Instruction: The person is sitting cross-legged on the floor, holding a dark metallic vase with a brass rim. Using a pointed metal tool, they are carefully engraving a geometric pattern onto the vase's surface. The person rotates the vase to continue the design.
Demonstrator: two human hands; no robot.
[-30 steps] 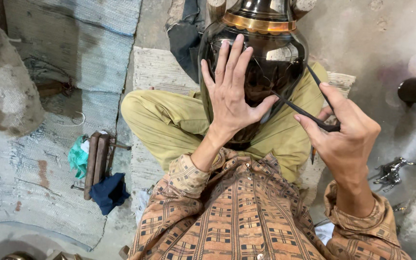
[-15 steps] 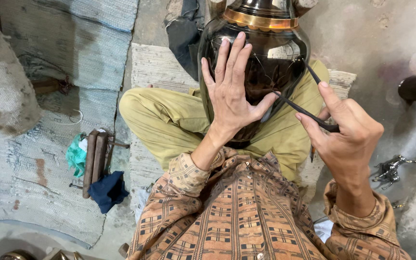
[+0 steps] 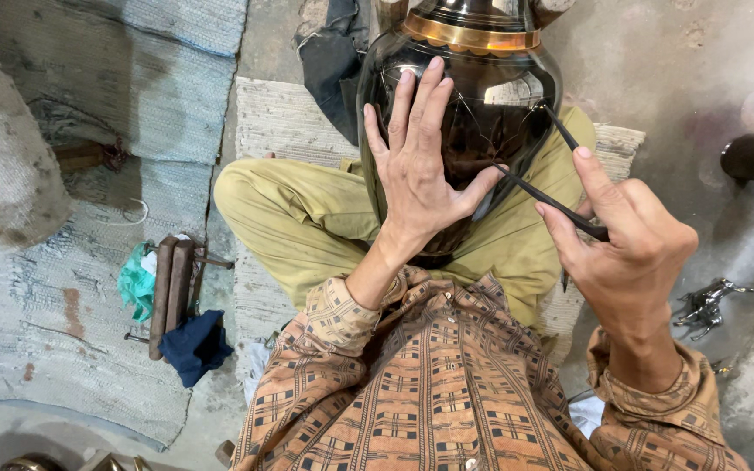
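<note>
Glossy dark rounded metal vase point(image 3: 482, 113) with brass band, left hand point(image 3: 421, 174) flat on it, fingers spread, right hand point(image 3: 630, 244) pinching thin black tool point(image 3: 543, 196), woven mat edge point(image 3: 281, 113) beside

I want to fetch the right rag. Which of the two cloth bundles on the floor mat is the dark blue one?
The dark blue cloth lies nearer the person, at the near end of the brown bars. The other cloth is green, left of the bars.

- Our left hand point(image 3: 419, 179): flat against the dark glossy vase point(image 3: 473, 96).
- Our right hand point(image 3: 626, 240): pinching a thin black tool point(image 3: 541, 194), tip touching the vase.
</note>
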